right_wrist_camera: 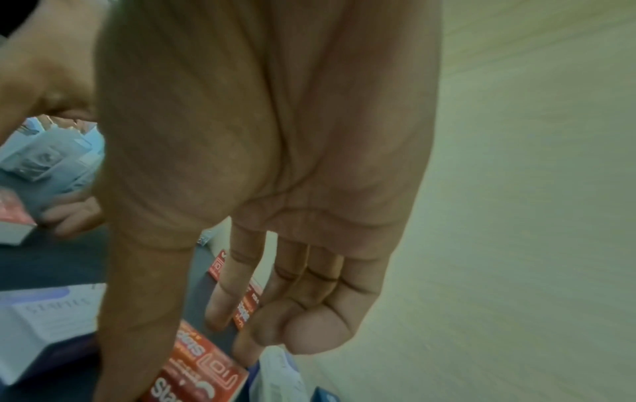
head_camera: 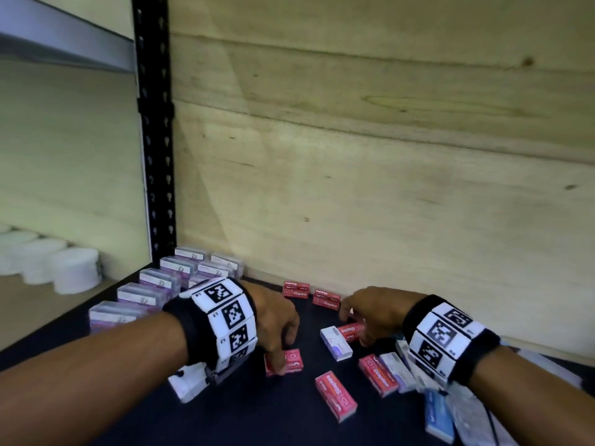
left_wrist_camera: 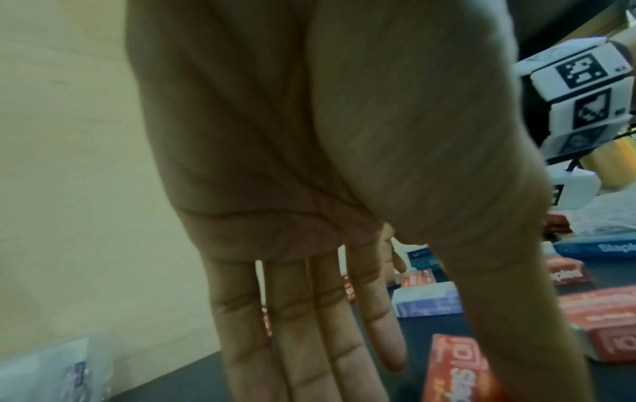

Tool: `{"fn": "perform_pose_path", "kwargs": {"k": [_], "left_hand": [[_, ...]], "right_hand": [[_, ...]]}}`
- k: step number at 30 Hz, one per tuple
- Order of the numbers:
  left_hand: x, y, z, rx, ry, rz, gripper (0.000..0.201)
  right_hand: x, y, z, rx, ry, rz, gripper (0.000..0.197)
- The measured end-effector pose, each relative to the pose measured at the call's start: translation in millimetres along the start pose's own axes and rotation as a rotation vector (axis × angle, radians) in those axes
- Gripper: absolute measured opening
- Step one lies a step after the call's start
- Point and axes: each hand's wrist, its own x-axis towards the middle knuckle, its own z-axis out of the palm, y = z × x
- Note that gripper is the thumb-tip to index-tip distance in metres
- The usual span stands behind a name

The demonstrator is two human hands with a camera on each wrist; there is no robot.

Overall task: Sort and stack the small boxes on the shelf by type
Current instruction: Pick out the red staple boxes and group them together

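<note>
The fingers of the left hand (head_camera: 273, 320) are seen curved down onto a red staple box (head_camera: 285, 362), thumb and fingertips closing round its end; in the left wrist view the fingers (left_wrist_camera: 302, 326) appear nearly straight, so a firm grip cannot be confirmed. The fingers of the right hand (head_camera: 373, 312) are curled over a second red box (head_camera: 351, 330) lying on the dark shelf (head_camera: 244, 423); whether it is actually gripped cannot be told.

At far left, clear-cased boxes (head_camera: 151, 291) are found ranked in rows. Two red boxes (head_camera: 312, 294) stand against the wooden back panel (head_camera: 386, 188). Loose red, white (head_camera: 335, 343) and blue boxes (head_camera: 439, 416) are scattered at centre and right.

The boxes are judged small, rigid cardboard, dense for their size and not fragile. They are best taken across the long sides. Red cartons bear white "Staples" lettering.
</note>
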Motion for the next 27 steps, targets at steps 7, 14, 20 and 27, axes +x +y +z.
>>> {"fn": "perform_pose_path", "kwargs": {"k": [7, 14, 20, 27], "left_hand": [[-16.5, 6.0, 4.1, 0.008, 0.017, 0.078, 0.051], [-11.6, -5.0, 11.2, -0.075, 0.071, 0.053, 0.046], [-12.9, -10.1, 1.8, -0.067, 0.076, 0.079, 0.047], [-0.2, -24.7, -15.8, -0.161, 0.248, 0.063, 0.03]], "right_hand": [[-9.8, -5.6, 1.4, -0.091, 0.006, 0.029, 0.028], [-15.1, -8.9, -2.2, -0.083, -0.04, 0.076, 0.039], [-13.7, -5.7, -1.9, -0.072, -0.05, 0.084, 0.031], [-2.4, -3.1, -6.9, 0.032, 0.016, 0.074, 0.027]]}}
